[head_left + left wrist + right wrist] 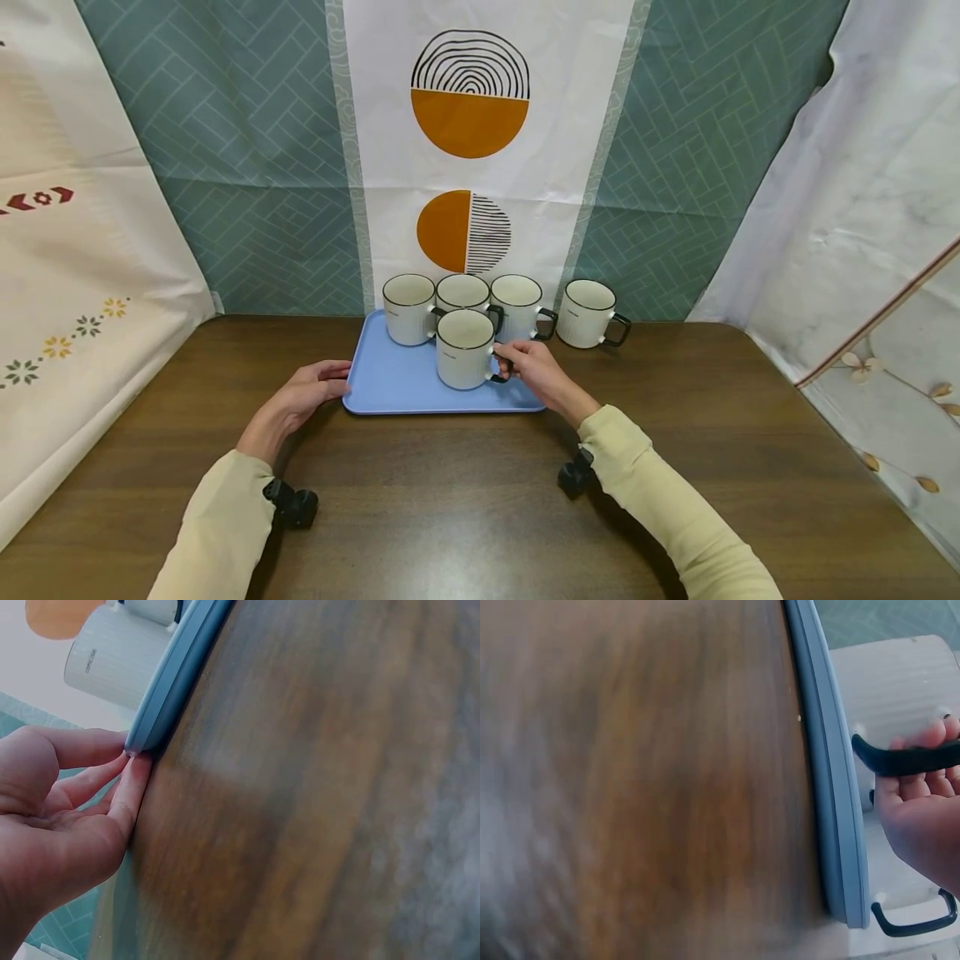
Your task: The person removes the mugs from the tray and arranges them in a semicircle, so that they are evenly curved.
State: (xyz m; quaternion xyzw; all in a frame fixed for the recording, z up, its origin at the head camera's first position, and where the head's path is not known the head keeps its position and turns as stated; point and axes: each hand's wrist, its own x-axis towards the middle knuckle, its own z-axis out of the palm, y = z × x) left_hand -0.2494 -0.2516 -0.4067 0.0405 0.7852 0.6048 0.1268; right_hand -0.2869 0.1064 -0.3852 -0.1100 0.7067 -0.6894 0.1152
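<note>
My right hand [528, 369] grips the black handle of a white mug [461, 354] with a black rim. That mug stands upright at the front of a blue tray [397, 392]; whether its base touches the tray I cannot tell. In the right wrist view the fingers curl round the handle [907, 759]. My left hand [311, 390] pinches the tray's left edge near the front corner, thumb and fingers meeting at the rim in the left wrist view. Behind the gripped mug, a left mug [405, 321], a middle mug [457, 292] and a right mug [516, 292] form a row.
Another white mug [585, 321] stands off the tray, to its right, handle pointing right. The brown wooden table [435, 500] extends in front of the tray. Patterned cloth [262, 167] hangs right behind the mugs.
</note>
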